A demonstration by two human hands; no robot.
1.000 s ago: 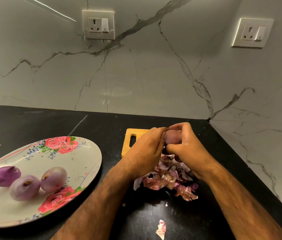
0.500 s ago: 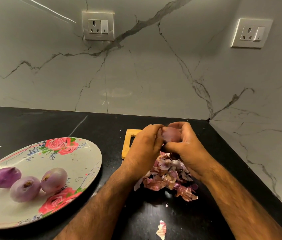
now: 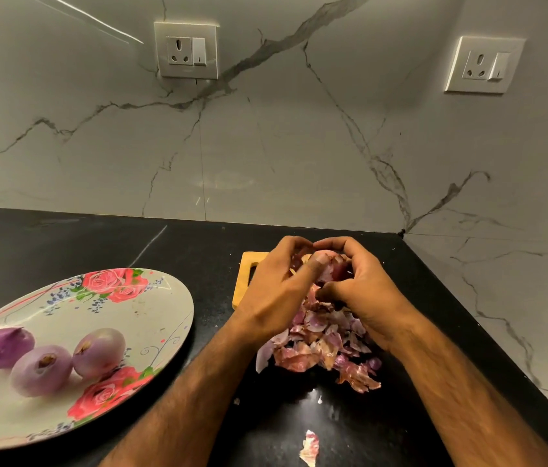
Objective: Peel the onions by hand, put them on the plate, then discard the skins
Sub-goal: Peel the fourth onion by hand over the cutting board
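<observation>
Both hands are up over the far end of the wooden cutting board (image 3: 244,281), working on 1 onion (image 3: 324,259) held between them just above the pile of skins (image 3: 319,345). The right hand (image 3: 363,298) has its fingers curled round the bulb, clamped on it from the right. The left hand (image 3: 276,291) grips from the other side, its thumb (image 3: 314,266) laid across the pale top. Dark red skin shows beside that thumb, so I judge this onion only partly stripped. To do it well, I'd say the right hand should hold firm without crushing while the thumb catches a loose edge and drags it down toward the root, turning the bulb a little after each strip. Staying over the pile lets the flakes drop there and not scatter like the stray scrap (image 3: 309,446) nearer the counter's front edge. The plate (image 3: 151,318) sits well to the left on the black counter (image 3: 131,244) with 3 peeled onions (image 3: 42,369) resting on it. Compared with 0.5 s ago, the left thumb has come across the onion, where a smooth rounded face showed between the fingers before, and more ragged skin now shows. The plate, its 3 onions, the pile and the scrap lie as they did.
</observation>
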